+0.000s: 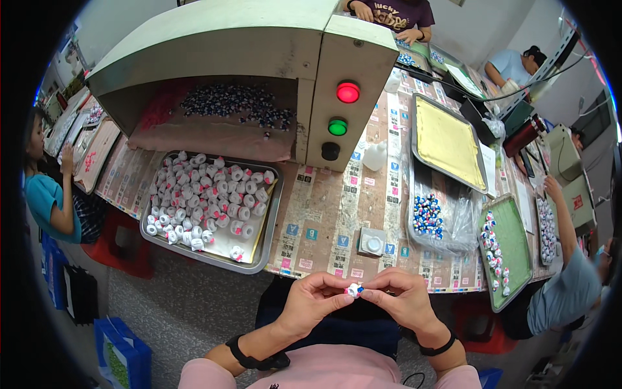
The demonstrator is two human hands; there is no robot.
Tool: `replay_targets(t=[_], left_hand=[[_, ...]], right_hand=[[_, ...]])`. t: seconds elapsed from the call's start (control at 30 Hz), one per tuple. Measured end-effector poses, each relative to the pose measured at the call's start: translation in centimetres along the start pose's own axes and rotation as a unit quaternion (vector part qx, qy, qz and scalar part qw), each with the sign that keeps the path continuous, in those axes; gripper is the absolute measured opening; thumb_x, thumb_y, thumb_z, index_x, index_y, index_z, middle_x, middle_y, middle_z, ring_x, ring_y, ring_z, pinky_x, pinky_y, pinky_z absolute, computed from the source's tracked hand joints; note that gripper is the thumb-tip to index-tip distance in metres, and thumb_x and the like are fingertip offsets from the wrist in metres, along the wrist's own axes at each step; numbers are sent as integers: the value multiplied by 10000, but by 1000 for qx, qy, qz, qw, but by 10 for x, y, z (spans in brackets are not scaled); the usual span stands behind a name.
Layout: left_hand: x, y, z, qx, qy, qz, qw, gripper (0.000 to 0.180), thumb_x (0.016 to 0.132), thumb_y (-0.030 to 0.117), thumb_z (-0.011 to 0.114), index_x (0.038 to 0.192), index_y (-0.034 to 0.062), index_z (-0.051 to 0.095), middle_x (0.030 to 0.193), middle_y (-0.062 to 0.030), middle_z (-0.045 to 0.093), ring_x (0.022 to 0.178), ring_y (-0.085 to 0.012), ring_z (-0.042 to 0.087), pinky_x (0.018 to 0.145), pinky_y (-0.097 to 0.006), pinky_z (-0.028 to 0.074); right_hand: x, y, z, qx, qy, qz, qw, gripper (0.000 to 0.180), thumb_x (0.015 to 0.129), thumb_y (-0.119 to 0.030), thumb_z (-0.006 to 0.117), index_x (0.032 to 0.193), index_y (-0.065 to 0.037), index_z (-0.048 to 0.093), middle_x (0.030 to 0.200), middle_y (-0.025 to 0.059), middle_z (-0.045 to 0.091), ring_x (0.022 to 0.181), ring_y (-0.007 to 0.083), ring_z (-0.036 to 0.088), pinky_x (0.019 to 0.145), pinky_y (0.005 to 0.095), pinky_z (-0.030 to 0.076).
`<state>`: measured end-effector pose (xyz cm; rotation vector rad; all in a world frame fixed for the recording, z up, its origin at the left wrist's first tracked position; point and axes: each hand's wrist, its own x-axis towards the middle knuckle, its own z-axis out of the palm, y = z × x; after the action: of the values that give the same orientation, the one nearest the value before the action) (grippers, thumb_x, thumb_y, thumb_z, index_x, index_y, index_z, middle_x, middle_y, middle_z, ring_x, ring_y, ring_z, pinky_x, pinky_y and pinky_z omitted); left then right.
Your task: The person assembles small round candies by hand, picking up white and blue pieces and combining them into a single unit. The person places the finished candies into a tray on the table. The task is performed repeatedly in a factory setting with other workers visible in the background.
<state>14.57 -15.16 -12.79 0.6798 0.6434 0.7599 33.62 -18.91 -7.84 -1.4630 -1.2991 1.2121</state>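
Note:
Just past the table's front edge, my two hands meet fingertip to fingertip. Thumb and fingers of my left hand [314, 305] pinch a small white figurine piece [353, 291] with pink on it. My right hand [403, 301] pinches a small blue piece [361, 290] against its right side; the fingers cover much of both. To the left, a metal tray [275, 214] holds many white pieces [220, 194] with pink parts, resembling the one in my hands. A small white block with a round top [372, 242] stands on the table straight ahead of my hands.
A large cream machine [214, 39] with red and green lights fills the back left; small dark pieces lie in its opening. At right are a yellow-lined tray [450, 139], a tray of blue-and-white pieces [427, 215] and a green tray [518, 236]. Other people sit around.

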Motion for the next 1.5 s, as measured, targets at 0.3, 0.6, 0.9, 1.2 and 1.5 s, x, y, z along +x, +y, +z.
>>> replay_targets(t=[0.3, 0.6, 0.9, 1.2, 1.5], left_hand=[[-1, 3, 8, 52, -14, -28, 998, 264, 786, -65, 682, 1031, -74, 584, 974, -184, 652, 875, -212, 663, 799, -299, 559], [-4, 53, -26, 338, 113, 227, 906, 308, 762, -19, 643, 1065, -3, 592, 1096, -62, 558, 940, -137, 565, 815, -247, 453], [-33, 114, -96, 633, 322, 282, 645, 435, 637, 23, 705, 1064, 49, 624, 1120, -115, 580, 1075, -284, 525, 957, -371, 390], [-42, 122, -109, 726, 326, 209, 569, 646, 659, 165, 778, 1241, 69, 514, 1191, -157, 485, 1106, -334, 443, 951, -411, 379], [-16, 119, -120, 744, 288, 239, 554, 485, 707, 133, 728, 1148, 63, 538, 992, -138, 476, 936, -336, 455, 809, -426, 415]], right_hand=[[-2, 2, -18, 24, -70, 2, 997, 136, 817, -90, 709, 926, -8, 706, 849, 54, 651, 762, 94, 592, 648, 239, 463], [-43, 29, -173, -153, 467, -11, 871, 120, 793, -70, 698, 878, 8, 662, 800, 53, 656, 709, 107, 585, 647, 249, 473], [-154, 174, -380, -356, 444, 120, 814, 75, 759, -57, 577, 782, 10, 604, 686, 24, 553, 644, 109, 500, 589, 270, 414], [-112, 129, -322, -295, 408, 104, 858, 339, 917, -107, 547, 1226, 31, 546, 1217, 133, 578, 1074, 197, 565, 895, 290, 438], [-51, 30, -134, -262, 282, -36, 923, 216, 816, -16, 584, 1027, 3, 623, 1052, 71, 613, 939, 151, 566, 726, 261, 434]])
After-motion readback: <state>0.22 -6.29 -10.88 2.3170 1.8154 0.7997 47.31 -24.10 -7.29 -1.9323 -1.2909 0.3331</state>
